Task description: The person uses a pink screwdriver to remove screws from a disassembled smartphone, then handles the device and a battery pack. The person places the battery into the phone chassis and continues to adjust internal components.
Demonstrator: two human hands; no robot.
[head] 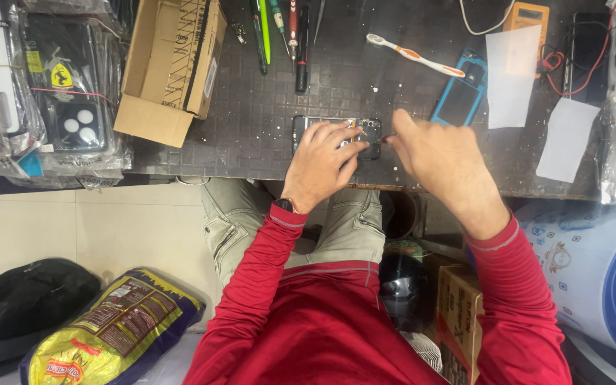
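An opened dark phone [371, 132] lies flat on the dark work mat [265, 121] near the desk's front edge. My left hand [320, 162] rests on top of it, fingers spread and pressing it down, covering most of its body. My right hand [440, 158] is closed around a thin tool whose tip [388, 138] points at the phone's right end, by the camera area. The handle is hidden inside my fist.
An open cardboard box [169, 64] sits at the back left beside bagged phone cases [73, 93]. Screwdrivers and pens [283, 36], a toothbrush [415, 55], a blue phone frame [461, 93], white paper slips [511, 75] and a yellow multimeter [529, 14] lie behind.
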